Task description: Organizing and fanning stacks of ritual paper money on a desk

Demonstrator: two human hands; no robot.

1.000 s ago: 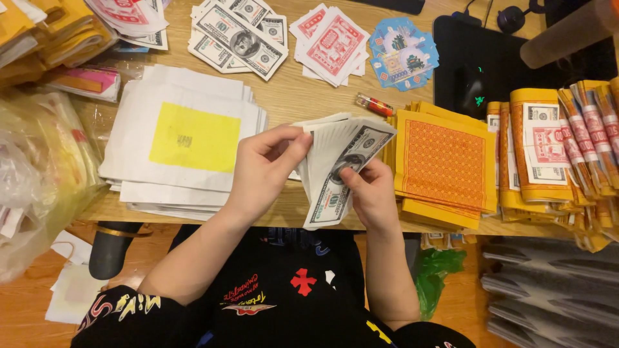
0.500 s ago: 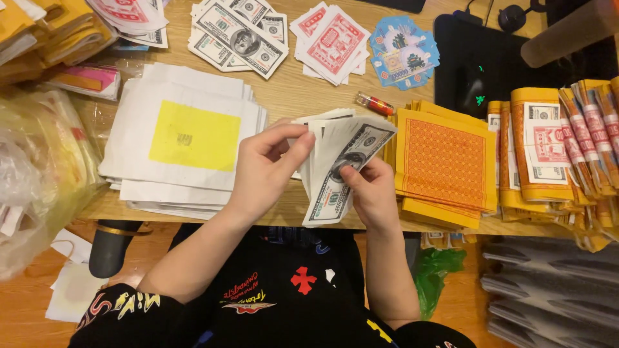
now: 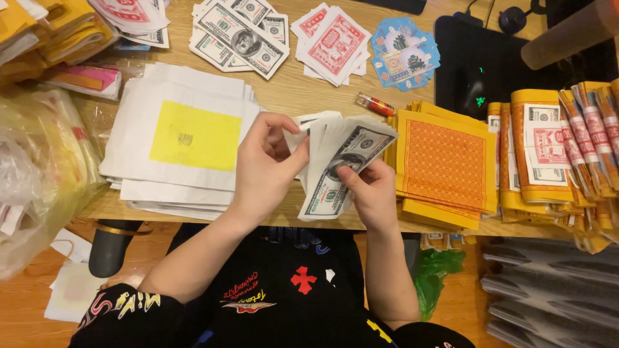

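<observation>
head view: a fanned stack of grey-green paper notes (image 3: 342, 164) held above the near edge of the wooden table (image 3: 290, 90), its long axis running from lower left to upper right; the right hand (image 3: 371, 193) grips the lower end from beneath, the left hand (image 3: 267, 164) pinches the upper sheets from the left, both equally close; one such stack in hand, too many sheets to count; one white pile with yellow panel (image 3: 187, 135) left, one orange paper pile (image 3: 445, 164) right
</observation>
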